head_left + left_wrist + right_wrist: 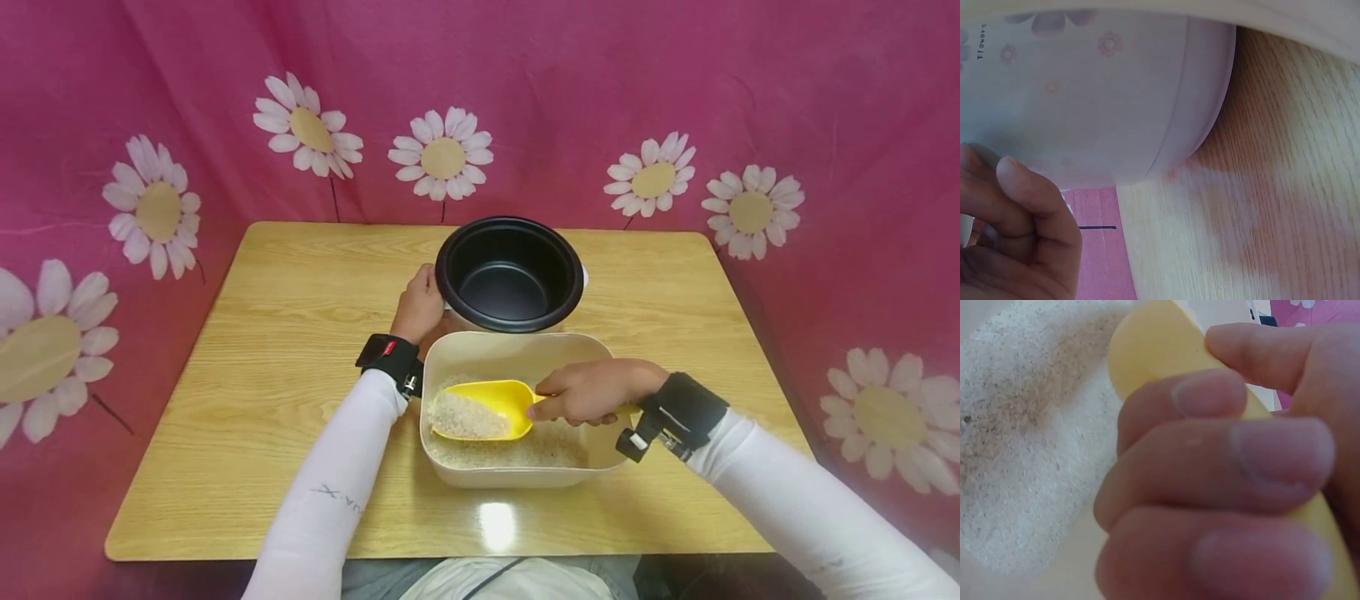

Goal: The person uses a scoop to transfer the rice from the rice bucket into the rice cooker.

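My right hand (pixel 581 392) grips the handle of a yellow scoop (pixel 517 404), its fingers wrapped round it in the right wrist view. Rice (pixel 468 417) fills much of the scoop's bowl, over a cream plastic bin (pixel 517 477) with more rice (pixel 1029 419) inside. Behind the bin stands a rice cooker (pixel 1104 106) with a pale, flower-printed body and a black inner pot (pixel 510 287). At the cooker's left side, my left hand (pixel 420 304) holds on near the rim with curled fingers (pixel 1035 194). Its exact hold is partly hidden.
The bin and cooker stand close together on a light wooden table (pixel 300 333). Pink cloth (pixel 540 108) with daisies hangs behind the table and along both sides. The table's front edge runs close to the person's lap.
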The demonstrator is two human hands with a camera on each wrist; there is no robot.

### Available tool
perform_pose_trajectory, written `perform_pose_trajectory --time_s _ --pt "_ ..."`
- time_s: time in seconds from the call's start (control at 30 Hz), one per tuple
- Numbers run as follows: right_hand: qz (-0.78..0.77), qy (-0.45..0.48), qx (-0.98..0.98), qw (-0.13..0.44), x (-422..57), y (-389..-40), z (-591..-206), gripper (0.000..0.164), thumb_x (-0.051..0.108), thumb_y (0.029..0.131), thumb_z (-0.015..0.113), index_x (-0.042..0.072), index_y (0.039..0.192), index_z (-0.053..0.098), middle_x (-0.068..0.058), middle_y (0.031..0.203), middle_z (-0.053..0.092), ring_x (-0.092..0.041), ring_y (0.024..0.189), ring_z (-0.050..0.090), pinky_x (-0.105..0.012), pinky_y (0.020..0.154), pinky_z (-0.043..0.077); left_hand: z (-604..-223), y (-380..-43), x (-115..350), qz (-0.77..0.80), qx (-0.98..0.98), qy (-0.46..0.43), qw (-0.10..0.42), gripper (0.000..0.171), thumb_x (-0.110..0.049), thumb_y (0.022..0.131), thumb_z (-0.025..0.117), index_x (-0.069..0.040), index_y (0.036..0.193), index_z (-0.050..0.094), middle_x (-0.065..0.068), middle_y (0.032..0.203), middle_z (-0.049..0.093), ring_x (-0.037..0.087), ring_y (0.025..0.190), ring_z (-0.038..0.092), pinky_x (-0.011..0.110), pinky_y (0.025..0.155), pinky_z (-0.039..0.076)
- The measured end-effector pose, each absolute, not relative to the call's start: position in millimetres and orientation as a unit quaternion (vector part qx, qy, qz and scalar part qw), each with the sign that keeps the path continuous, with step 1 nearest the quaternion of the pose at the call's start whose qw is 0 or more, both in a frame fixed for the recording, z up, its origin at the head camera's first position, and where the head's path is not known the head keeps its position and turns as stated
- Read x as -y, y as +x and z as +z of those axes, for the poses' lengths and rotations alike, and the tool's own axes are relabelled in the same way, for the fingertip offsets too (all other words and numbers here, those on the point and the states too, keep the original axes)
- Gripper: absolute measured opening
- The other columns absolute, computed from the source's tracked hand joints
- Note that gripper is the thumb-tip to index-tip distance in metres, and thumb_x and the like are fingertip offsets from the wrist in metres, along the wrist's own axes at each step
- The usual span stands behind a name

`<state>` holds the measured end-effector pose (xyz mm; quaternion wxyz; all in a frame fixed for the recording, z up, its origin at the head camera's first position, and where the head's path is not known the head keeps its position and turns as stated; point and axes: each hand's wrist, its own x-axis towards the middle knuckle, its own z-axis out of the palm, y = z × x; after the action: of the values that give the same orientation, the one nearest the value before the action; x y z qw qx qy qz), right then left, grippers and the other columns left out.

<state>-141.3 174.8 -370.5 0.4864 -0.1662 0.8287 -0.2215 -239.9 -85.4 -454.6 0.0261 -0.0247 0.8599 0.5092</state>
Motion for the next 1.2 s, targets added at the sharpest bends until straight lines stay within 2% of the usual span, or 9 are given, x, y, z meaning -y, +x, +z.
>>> perform_pose_trajectory --time_s 0.17,0.37,0.67,0.93,1.2 --pt "-0.23 -0.157 -0.827 0.488 -178.1 -140.9 -366.8 0.033 0.054 0.098 0.063 0.029 0.119 0.063 0.0 0.063 0.049 -0.016 0.047 0.035 -0.026 0.048 0.032 -455.2 -241.5 85.4 0.517 -0.855 -0.032 0.038 0.045 -0.04 0.114 0.027 -0.009 0.133 0.054 0.019 0.122 0.064 0.035 0.11 0.059 0.049 0.098 0.047" --pt "-0.239 -0.162 -0.828 0.48 -183.8 -140.2 -362.3 0.035 0.056 0.097 0.062 0.028 0.118 0.064 -0.001 0.063 0.049 -0.017 0.047 0.036 -0.027 0.049 0.032 -454.0 -241.3 86.5 0.51 -0.859 -0.032 0.035 0.046 -0.04 0.114 0.026 -0.008 0.133 0.054 0.02 0.122 0.064 0.035 0.11 0.058 0.049 0.098 0.046" --pt "-0.256 -0.154 -0.828 0.474 -192.3 -136.4 -357.0 0.035 0.055 0.097 0.064 0.03 0.121 0.063 -0.003 0.064 0.05 -0.018 0.047 0.036 -0.027 0.05 0.033 -455.0 -240.9 85.6 0.527 -0.848 -0.035 0.051 0.045 -0.042 0.114 0.027 -0.011 0.135 0.052 0.017 0.113 0.062 0.031 0.099 0.061 0.038 0.082 0.047" --pt "-0.269 -0.147 -0.831 0.463 -204.6 -131.4 -351.3 0.039 0.057 0.096 0.064 0.029 0.123 0.062 -0.002 0.064 0.049 -0.017 0.045 0.034 -0.027 0.05 0.033 -453.1 -241.2 85.9 0.516 -0.855 -0.033 0.034 0.045 -0.039 0.114 0.026 -0.009 0.132 0.054 0.02 0.117 0.064 0.035 0.106 0.061 0.047 0.092 0.048" --pt "-0.332 -0.149 -0.807 0.464 -216.6 -127.3 -350.7 0.037 0.05 0.1 0.062 0.02 0.123 0.063 -0.001 0.066 0.045 -0.015 0.046 0.032 -0.025 0.046 0.029 -455.1 -241.3 84.8 0.509 -0.86 -0.031 0.03 0.045 -0.039 0.114 0.027 -0.009 0.133 0.055 0.019 0.129 0.064 0.037 0.117 0.059 0.053 0.104 0.046"
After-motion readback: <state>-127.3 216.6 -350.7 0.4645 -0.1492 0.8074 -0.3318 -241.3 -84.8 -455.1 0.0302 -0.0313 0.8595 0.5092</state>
